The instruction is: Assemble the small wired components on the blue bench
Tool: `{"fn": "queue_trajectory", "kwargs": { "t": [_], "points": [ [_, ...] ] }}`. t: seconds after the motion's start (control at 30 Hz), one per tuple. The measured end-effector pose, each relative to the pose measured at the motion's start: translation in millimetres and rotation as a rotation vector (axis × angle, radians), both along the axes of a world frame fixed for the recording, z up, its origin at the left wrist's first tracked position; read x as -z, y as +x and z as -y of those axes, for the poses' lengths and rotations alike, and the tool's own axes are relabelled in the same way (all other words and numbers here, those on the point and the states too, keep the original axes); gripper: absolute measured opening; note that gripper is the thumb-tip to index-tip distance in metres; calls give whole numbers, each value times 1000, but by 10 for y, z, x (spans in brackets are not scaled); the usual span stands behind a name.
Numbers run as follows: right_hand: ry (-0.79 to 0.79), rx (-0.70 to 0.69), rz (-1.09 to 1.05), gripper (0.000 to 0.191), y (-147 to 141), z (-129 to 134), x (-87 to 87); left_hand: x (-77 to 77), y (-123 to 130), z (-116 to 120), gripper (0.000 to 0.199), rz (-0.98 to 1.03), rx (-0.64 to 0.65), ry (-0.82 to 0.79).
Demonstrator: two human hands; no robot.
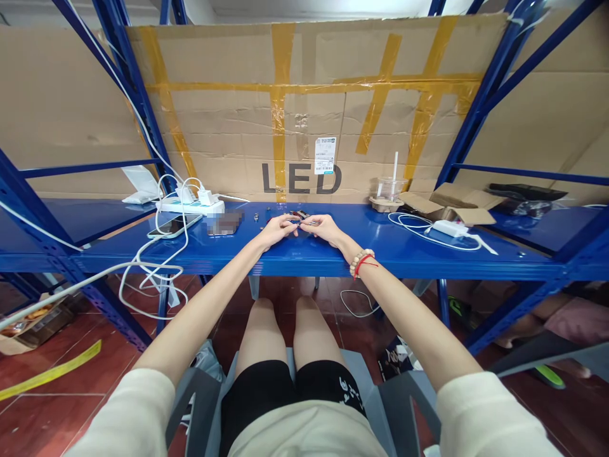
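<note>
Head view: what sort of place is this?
Probably a storeroom or small workshop: blue metal shelving serves as the worktable, a cardboard sheet marked LED stands behind, and a power strip sits on top.

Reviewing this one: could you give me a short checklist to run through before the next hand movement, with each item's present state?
1. Both hands in view: ok. The left hand and right hand are close together over the blue shelf.
2. Secure grip: cannot tell. Anything between the fingers is too small to make out.
3. Small items by the hands identifiable: not ok. They are tiny and partly hidden.
4. Drink cup away from the hands: ok. It stands toward the back right.
5. White cables at the left tucked away: not ok. They hang in loops past the shelf's front edge.
</note>
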State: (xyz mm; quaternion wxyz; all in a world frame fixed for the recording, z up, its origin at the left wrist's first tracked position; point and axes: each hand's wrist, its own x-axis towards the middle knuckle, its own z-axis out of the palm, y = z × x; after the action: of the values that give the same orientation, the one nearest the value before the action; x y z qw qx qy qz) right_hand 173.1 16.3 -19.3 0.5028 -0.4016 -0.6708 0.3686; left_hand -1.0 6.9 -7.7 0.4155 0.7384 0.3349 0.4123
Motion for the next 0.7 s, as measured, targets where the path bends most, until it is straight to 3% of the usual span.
{"fn": "queue_trajectory", "kwargs": {
  "t": [0.4, 0.7],
  "points": [
    [1, -158, 8, 29, 13, 73, -18, -1, -26, 31, 58, -10, 74, 78],
    [-34, -94, 93, 30, -3, 62, -35, 9, -32, 20, 54, -30, 32, 67]
  ]
}}
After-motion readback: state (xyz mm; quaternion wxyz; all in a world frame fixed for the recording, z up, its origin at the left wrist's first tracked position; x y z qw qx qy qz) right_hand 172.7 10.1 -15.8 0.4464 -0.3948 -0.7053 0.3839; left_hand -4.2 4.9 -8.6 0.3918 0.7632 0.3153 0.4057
